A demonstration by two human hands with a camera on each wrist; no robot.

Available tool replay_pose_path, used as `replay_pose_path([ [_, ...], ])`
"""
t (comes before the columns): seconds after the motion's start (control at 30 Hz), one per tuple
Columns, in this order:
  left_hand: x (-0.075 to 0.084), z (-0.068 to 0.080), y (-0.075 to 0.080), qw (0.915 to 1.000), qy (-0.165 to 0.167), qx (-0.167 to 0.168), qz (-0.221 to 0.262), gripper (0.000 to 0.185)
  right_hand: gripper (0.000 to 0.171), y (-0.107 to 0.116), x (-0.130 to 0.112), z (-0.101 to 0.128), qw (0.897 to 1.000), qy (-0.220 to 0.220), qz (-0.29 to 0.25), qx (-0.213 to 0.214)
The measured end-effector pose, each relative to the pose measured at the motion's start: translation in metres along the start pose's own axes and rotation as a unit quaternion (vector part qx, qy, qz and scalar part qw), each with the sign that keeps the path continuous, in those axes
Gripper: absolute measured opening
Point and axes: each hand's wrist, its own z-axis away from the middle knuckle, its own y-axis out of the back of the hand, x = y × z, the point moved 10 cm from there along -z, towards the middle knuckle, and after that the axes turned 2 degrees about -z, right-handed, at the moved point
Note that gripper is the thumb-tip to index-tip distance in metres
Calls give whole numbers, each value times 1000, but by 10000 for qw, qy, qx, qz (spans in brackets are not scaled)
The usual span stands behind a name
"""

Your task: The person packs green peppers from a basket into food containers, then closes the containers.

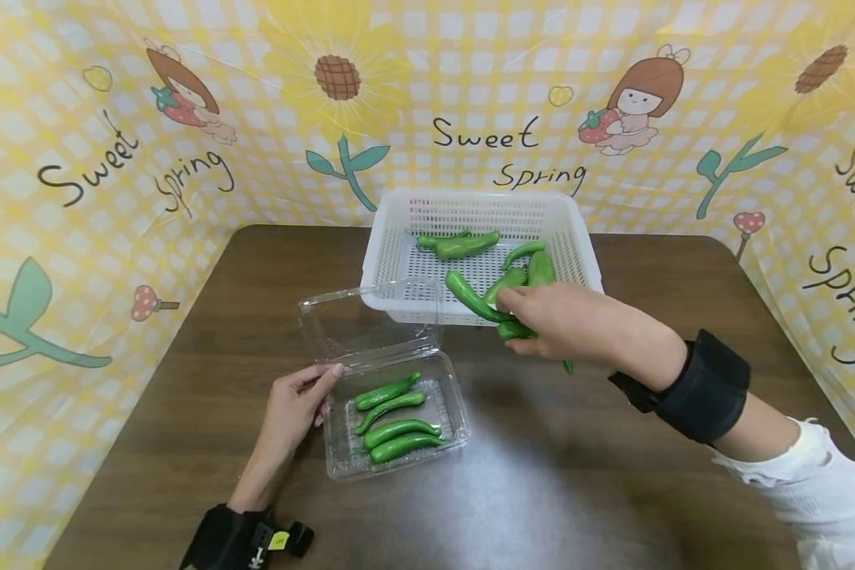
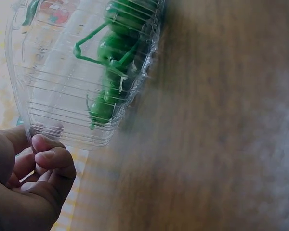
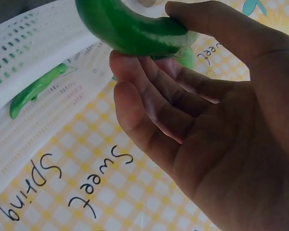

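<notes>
In the head view, my right hand [image 1: 570,321] is over the front edge of a white perforated basket [image 1: 386,237]. Its thumb and fingers pinch a curved green chili pepper [image 3: 130,33]. More green shows below those fingers; I cannot tell whether it is a second pepper. Several green peppers [image 1: 466,246] lie in the basket. To the left, my left hand [image 1: 295,404] pinches the edge of a clear plastic clamshell box [image 1: 457,396] near its hinge. The box's lid [image 1: 366,321] stands raised toward the basket. Several green peppers [image 1: 402,448] lie side by side inside the box.
The box and basket stand on a dark brown wooden table [image 1: 541,475], the basket at its far edge. A yellow checked cloth [image 1: 456,71] with printed flowers and lettering hangs behind and at both sides. Each wrist wears a black band [image 1: 712,388].
</notes>
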Motion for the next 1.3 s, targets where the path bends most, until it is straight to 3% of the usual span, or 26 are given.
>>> replay_pose_path([
  [0.2, -1, 0, 0, 10000, 27, 32, -10, 30, 27, -7, -11, 2, 9998, 114, 167, -62],
  [0.63, -3, 1, 2, 9998, 143, 78, -63, 33, 31, -35, -50, -10, 9952, 921, 274, -186],
  [1.1, 0, 1, 0, 9999, 130, 45, 47, 32, 37, -62, -77, -24, 9879, 1217, 480, -829],
  [1.3, -3, 1, 0, 9995, 304, 51, 69, 35, 35, -73, -88, -33, 9846, 1275, 464, -1099],
])
